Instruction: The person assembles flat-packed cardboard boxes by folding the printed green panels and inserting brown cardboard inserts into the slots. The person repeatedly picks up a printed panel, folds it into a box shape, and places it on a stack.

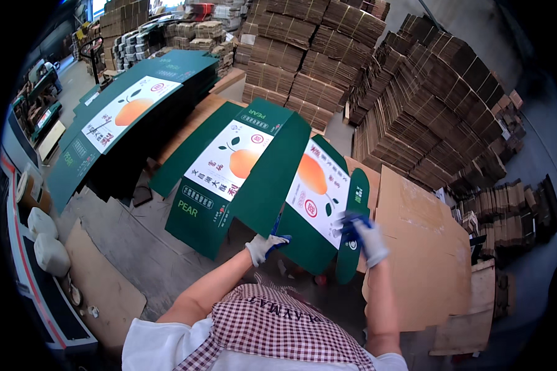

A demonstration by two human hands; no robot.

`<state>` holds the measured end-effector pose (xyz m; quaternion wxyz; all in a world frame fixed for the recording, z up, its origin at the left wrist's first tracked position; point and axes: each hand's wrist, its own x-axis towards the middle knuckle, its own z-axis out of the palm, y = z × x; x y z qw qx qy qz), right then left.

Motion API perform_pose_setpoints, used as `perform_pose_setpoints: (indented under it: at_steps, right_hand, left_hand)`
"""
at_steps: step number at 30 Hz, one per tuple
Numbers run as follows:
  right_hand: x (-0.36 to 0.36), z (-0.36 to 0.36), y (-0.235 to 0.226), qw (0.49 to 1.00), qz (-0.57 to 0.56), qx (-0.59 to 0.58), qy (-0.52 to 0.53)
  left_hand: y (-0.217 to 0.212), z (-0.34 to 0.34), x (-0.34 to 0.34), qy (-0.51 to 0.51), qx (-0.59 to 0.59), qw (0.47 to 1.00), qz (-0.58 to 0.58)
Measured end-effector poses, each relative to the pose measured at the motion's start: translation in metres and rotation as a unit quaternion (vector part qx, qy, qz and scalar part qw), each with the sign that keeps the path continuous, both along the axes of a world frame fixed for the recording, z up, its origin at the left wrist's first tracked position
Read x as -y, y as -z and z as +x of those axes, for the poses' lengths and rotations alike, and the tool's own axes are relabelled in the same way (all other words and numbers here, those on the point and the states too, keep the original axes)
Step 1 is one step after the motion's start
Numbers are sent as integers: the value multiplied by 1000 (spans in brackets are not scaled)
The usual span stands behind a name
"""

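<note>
A person wearing thin work gloves stands over a large green cardboard sheet (260, 199) printed with two white panels, each showing an orange fruit. The sheet lies across a wooden tabletop (195, 117) directly in front of the body, its near edge reaching out toward the person. A pile of matching green sheets (130, 114) is to the left, and a plain brown board (424, 266) lies to the right.

For good handling, the sheet probably wants support on both sides at once: the left hand (267, 248) steadying the near edge beside the slot, the right hand (365, 238) pressing evenly with a flat palm. Working along the crease lines should spare the card from buckling, and light pressure should avoid scuffing the printed face. The narrow flap on the right could bend if caught by a sleeve or finger.

The left forearm slants in from below, its wrist low, fingers gathered at the edge; whether they actually pinch the card cannot be told. The right forearm rises almost straight, fingers pointing left over the right-hand panel. That hand is blurred but looks open, fingers loosely spread; contact with the card is unclear.
</note>
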<state>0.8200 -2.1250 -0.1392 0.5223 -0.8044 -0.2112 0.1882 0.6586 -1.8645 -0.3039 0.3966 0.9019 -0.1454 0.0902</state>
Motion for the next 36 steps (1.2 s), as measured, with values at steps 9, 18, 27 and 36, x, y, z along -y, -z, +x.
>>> perform_pose_setpoints:
  at_steps: [9,18,27,36]
  right_hand:
    - [-122,-83,56,882,169,-439,3]
    - [-210,-60,86,827,226,-493,149]
    - [-269,-28,114,813,303,-447,217]
    - [-321,15,131,843,204,-400,296]
  left_hand:
    - [21,1,35,-113,-65,980,-152]
    - [-9,31,-88,101,-157,982,40]
    - [3,163,-286,13,-79,986,143]
    - [54,309,-332,-69,-136,939,307]
